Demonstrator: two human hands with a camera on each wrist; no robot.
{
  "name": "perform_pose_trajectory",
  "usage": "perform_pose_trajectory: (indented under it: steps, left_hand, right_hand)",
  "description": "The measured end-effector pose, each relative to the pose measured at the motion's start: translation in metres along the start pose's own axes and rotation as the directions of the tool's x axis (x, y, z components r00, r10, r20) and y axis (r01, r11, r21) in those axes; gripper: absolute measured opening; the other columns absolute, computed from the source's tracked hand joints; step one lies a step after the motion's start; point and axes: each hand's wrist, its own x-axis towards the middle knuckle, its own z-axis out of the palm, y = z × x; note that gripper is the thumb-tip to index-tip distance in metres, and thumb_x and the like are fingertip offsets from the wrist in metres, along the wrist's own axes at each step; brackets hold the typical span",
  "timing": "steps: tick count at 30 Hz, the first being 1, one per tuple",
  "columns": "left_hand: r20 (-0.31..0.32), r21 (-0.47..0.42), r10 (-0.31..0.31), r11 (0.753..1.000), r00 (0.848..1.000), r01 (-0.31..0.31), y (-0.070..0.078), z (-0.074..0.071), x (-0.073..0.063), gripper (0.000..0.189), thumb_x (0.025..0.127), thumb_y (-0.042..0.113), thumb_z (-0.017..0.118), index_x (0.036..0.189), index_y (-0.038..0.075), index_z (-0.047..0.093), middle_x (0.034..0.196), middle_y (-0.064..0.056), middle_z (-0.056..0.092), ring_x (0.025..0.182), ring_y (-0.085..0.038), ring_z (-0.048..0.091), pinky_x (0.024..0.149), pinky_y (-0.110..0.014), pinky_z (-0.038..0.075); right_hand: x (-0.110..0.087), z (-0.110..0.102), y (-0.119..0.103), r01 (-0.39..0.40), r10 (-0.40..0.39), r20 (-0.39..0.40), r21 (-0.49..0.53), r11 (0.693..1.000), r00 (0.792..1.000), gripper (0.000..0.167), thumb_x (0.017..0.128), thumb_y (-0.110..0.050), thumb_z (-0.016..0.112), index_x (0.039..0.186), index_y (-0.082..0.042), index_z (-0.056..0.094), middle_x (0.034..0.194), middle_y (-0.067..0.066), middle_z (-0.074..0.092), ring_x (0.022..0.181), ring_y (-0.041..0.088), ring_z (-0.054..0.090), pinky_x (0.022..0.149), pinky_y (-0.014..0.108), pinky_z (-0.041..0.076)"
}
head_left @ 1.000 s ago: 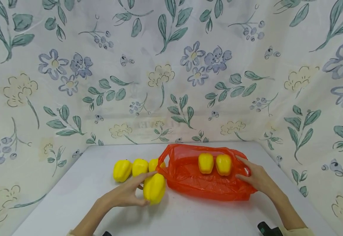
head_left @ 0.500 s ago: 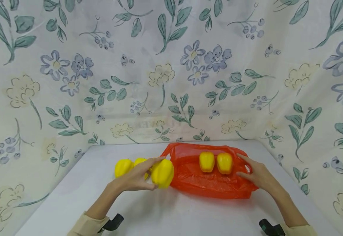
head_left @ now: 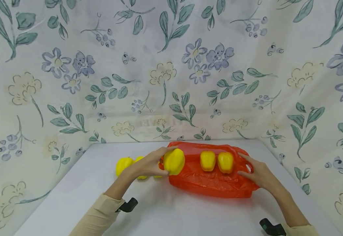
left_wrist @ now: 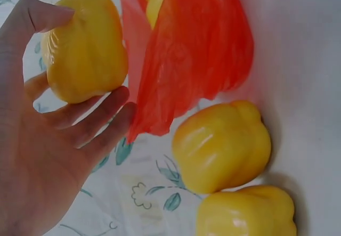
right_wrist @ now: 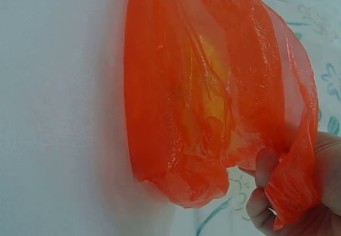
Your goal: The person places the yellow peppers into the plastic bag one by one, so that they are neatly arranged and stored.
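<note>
Thumb and fingers of my left hand (head_left: 150, 162) grip a yellow bell pepper (head_left: 174, 161), raised at the left side of a red plastic bag (head_left: 212, 188). In the left wrist view the pepper (left_wrist: 88, 49) sits between thumb and fingertips, beside the bag (left_wrist: 197, 49). Two more yellow bell peppers, a left one (head_left: 207, 161) and a right one (head_left: 225, 163), lie inside the bag's wide mouth. My right hand (head_left: 258, 173) holds the bag's right end. The right wrist view shows its fingers (right_wrist: 261, 204) curled round the bunched handle of the bag (right_wrist: 176, 113).
Left of the bag, several yellow bell peppers (head_left: 124, 165) stand in a row on the white table (head_left: 165, 213), partly hidden behind my left hand. A floral cloth (head_left: 159, 108) hangs behind the table and along both sides.
My left hand has carried its bell pepper up and to the right, from in front of the row to over the bag's left edge. The right hand keeps its hold on the bag.
</note>
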Motion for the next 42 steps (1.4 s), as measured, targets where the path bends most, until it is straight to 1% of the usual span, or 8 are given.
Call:
perform_pose_trajectory:
  steps: [4, 12, 18, 24, 29, 36, 38, 42]
  left_hand:
    - [0.028, -0.018, -0.027, 0.999, 0.999, 0.027, 0.000, 0.004, 0.014, 0.087, 0.075, 0.026, 0.074, 0.148, 0.043, 0.031, 0.140, 0.015, 0.047, 0.113, -0.008, 0.049, 0.092, -0.030, 0.052]
    - [0.075, 0.011, -0.014, 1.000, 0.997, 0.013, 0.000, 0.008, 0.039, 0.088, 0.075, 0.025, 0.075, 0.152, 0.023, 0.033, 0.143, 0.007, 0.048, 0.113, -0.011, 0.051, 0.091, -0.031, 0.054]
    - [0.139, 0.041, -0.074, 0.997, 0.988, 0.069, -0.011, 0.014, 0.053, 0.087, 0.078, 0.028, 0.075, 0.152, 0.027, 0.030, 0.141, 0.005, 0.049, 0.117, -0.014, 0.049, 0.101, -0.037, 0.049]
    - [0.185, 0.051, -0.125, 0.992, 0.975, 0.118, -0.018, 0.017, 0.069, 0.085, 0.079, 0.027, 0.080, 0.150, 0.029, 0.033, 0.146, 0.005, 0.045, 0.127, -0.017, 0.044, 0.107, -0.040, 0.046]
    - [0.218, 0.048, -0.203, 0.979, 0.955, 0.197, -0.016, 0.019, 0.077, 0.084, 0.079, 0.025, 0.082, 0.148, 0.035, 0.034, 0.145, 0.007, 0.045, 0.128, -0.017, 0.042, 0.105, -0.039, 0.048]
    - [0.267, 0.062, -0.324, 0.946, 0.907, 0.320, -0.007, 0.018, 0.086, 0.084, 0.079, 0.029, 0.082, 0.147, 0.042, 0.033, 0.146, 0.002, 0.043, 0.129, -0.024, 0.040, 0.102, -0.048, 0.049]
    - [0.276, 0.077, -0.346, 0.938, 0.897, 0.339, -0.006, 0.019, 0.089, 0.084, 0.078, 0.030, 0.082, 0.146, 0.043, 0.034, 0.146, 0.001, 0.043, 0.129, -0.025, 0.040, 0.101, -0.050, 0.049]
    - [0.287, 0.118, -0.364, 0.931, 0.886, 0.344, -0.005, 0.021, 0.094, 0.083, 0.078, 0.032, 0.083, 0.145, 0.043, 0.035, 0.148, 0.001, 0.042, 0.129, -0.026, 0.040, 0.098, -0.051, 0.050]
  right_hand:
    - [0.000, 0.000, -0.002, 0.000, 0.000, 0.001, 0.008, 1.000, 1.000, 0.073, 0.085, -0.020, 0.075, 0.148, -0.010, 0.040, 0.136, 0.029, 0.053, 0.106, 0.040, 0.059, 0.069, 0.035, 0.062]
    - [-0.001, 0.000, -0.003, -0.019, 0.018, 0.017, 0.012, 1.000, 1.000, 0.074, 0.085, -0.024, 0.075, 0.148, -0.010, 0.039, 0.136, 0.030, 0.053, 0.104, 0.039, 0.059, 0.069, 0.035, 0.061]
    - [-0.002, 0.002, -0.003, -0.036, 0.035, 0.048, 0.014, 0.999, 0.998, 0.074, 0.086, -0.022, 0.075, 0.149, -0.010, 0.038, 0.134, 0.031, 0.053, 0.095, 0.030, 0.061, 0.065, 0.030, 0.060]
    - [-0.001, 0.003, -0.002, -0.024, 0.023, 0.022, 0.005, 1.000, 0.999, 0.072, 0.086, -0.021, 0.075, 0.148, -0.010, 0.040, 0.135, 0.031, 0.053, 0.093, 0.027, 0.061, 0.063, 0.026, 0.059]
    - [0.000, 0.003, -0.002, -0.022, 0.022, 0.035, 0.015, 1.000, 0.999, 0.072, 0.086, -0.021, 0.074, 0.149, -0.010, 0.040, 0.137, 0.032, 0.051, 0.097, 0.031, 0.061, 0.064, 0.026, 0.060]
    - [0.000, 0.002, -0.002, -0.022, 0.021, 0.037, 0.022, 1.000, 0.999, 0.072, 0.086, -0.021, 0.074, 0.149, -0.009, 0.039, 0.136, 0.032, 0.052, 0.092, 0.027, 0.062, 0.061, 0.024, 0.058]
    - [0.000, 0.002, -0.002, -0.018, 0.017, 0.038, 0.022, 1.000, 0.999, 0.072, 0.086, -0.021, 0.074, 0.149, -0.009, 0.039, 0.136, 0.032, 0.052, 0.091, 0.026, 0.062, 0.060, 0.024, 0.058]
    - [0.001, 0.001, -0.001, -0.006, 0.005, 0.029, 0.013, 1.000, 1.000, 0.072, 0.086, -0.020, 0.074, 0.148, -0.008, 0.040, 0.135, 0.032, 0.053, 0.094, 0.030, 0.062, 0.062, 0.026, 0.059]
